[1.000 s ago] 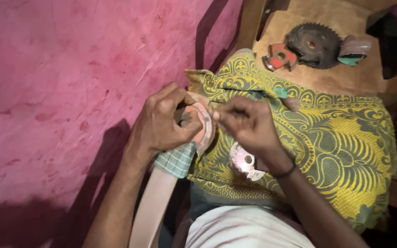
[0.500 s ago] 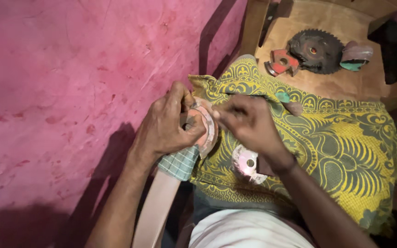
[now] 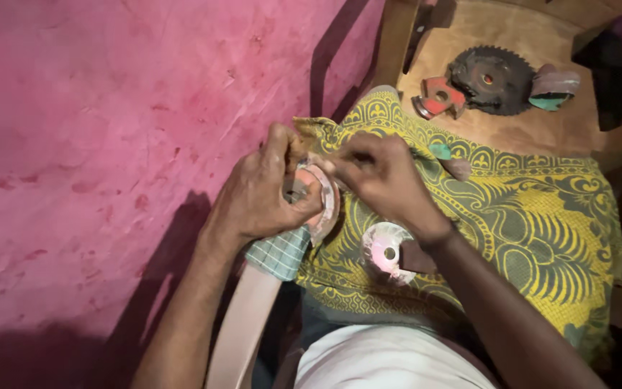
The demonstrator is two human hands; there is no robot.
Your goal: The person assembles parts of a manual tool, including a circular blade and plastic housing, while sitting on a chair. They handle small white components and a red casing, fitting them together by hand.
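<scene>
Two hands meet on one pinkish disc-shaped part, held on edge over the yellow patterned cloth on the lap. The left hand is clenched around the part, with a checked rag under it. The right hand pinches at its upper rim from the other side. A second disc lies just below the right wrist.
</scene>
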